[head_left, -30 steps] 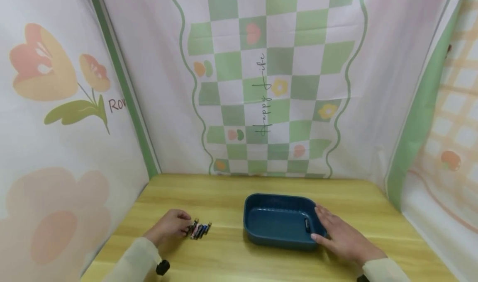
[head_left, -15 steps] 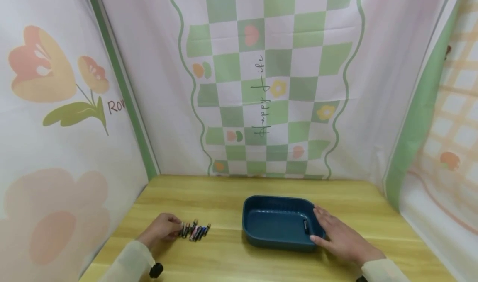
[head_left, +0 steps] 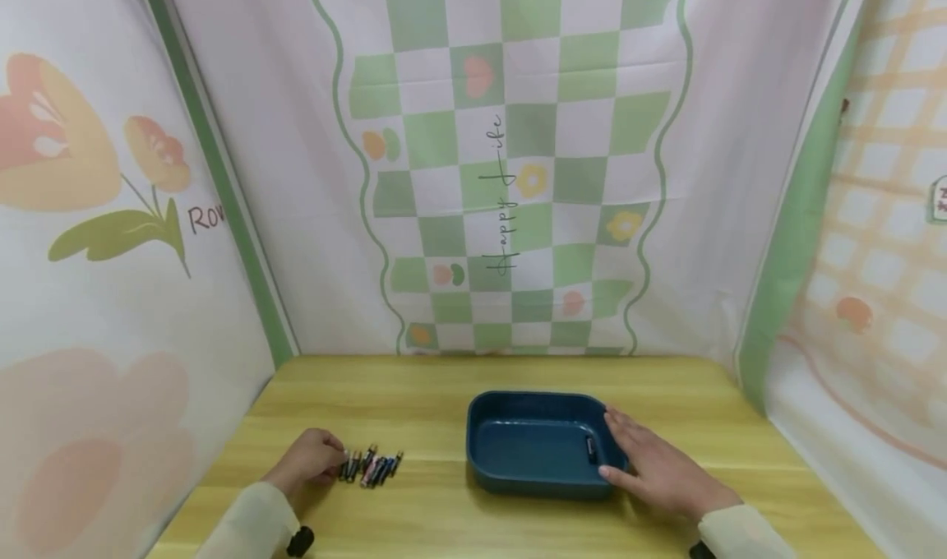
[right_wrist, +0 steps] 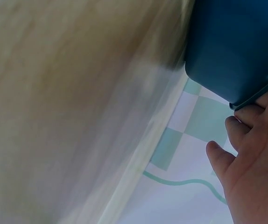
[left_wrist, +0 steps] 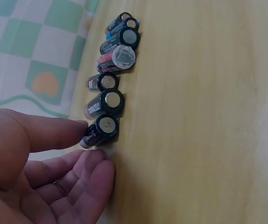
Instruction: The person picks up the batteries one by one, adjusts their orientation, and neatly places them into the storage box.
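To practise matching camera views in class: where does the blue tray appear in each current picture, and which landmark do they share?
Head: the blue tray is below centre, slightly right.
Left wrist: not in it.
Right wrist: top right, cut off by the frame.
Shared landmark: the green-and-white checked cloth, visible in all three.

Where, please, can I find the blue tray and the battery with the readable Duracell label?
Blue tray [head_left: 521, 460]: head view, on its bare inner floor.
Duracell battery [left_wrist: 99, 106]: left wrist view, on its labelled side.
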Demonstrator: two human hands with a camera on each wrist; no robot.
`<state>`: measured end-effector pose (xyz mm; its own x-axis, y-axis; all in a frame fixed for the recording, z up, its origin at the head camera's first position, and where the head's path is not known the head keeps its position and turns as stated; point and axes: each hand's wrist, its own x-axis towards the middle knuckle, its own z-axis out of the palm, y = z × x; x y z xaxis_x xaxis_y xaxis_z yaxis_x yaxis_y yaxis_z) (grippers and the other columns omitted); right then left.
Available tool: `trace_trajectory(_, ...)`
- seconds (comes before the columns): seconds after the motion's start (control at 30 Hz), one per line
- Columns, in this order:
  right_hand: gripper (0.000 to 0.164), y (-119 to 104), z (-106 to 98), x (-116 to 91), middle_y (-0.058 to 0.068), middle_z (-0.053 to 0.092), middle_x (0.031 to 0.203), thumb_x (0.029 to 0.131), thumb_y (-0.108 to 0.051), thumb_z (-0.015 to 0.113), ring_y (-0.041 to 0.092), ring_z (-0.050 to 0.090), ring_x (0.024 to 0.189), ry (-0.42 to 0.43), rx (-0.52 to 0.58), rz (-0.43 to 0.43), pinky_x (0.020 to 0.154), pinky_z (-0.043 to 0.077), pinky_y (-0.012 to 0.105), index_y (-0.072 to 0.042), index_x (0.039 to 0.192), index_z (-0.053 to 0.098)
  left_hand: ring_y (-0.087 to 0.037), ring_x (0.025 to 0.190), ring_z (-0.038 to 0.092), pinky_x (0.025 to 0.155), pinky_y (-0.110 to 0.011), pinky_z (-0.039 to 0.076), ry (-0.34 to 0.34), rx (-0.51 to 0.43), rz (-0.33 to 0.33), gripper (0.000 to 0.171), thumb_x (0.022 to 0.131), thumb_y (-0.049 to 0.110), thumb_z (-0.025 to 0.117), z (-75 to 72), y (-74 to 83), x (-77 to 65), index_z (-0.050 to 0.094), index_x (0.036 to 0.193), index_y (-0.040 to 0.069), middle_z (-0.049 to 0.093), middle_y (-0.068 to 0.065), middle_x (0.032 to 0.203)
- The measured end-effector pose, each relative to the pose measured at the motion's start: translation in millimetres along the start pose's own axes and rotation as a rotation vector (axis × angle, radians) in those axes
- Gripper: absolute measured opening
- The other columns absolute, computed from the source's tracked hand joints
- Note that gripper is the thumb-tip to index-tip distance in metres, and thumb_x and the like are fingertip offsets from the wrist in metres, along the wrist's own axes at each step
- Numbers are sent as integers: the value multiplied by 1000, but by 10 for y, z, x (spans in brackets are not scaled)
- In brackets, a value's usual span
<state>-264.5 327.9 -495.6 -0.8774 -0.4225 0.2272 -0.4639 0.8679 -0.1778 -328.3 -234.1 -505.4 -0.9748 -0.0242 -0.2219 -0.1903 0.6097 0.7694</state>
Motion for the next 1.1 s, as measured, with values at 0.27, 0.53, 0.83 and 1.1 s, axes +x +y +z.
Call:
trace_trajectory(0.27,81,-5,-31,-8,16,27,156,96,-55,52,34,31,139,8,-4,5,109,31,52,1,150,30,-21,68,59,57,-31,55,-4,134,9,5,87,4,67,-11,103,-33,64,88,-1,61,-9,79)
trace_trajectory(0.53,81,2,-42,98,14,23,158,96,-55,50,33,28,140,-5,7,2,111,29,52,-1,152,26,-20,63,58,53,-30,53,27,210,55,6,85,6,69,-64,94,-22,64,84,2,59,-7,75)
trace_trajectory(0.83,83,4,-26,44,14,22,158,96,-58,48,33,28,140,-41,18,18,110,30,52,0,152,26,-22,70,59,57,-32,56,-21,110,85,5,87,1,63,-74,16,24,65,91,-2,60,-9,80)
trace_trajectory(1.1,81,-3,-20,11,14,23,157,96,-56,50,32,29,140,-22,15,19,110,30,50,0,151,27,-23,73,62,62,-37,59,-32,-66,114,20,93,-4,56,-99,14,-20,59,110,-16,62,-16,90)
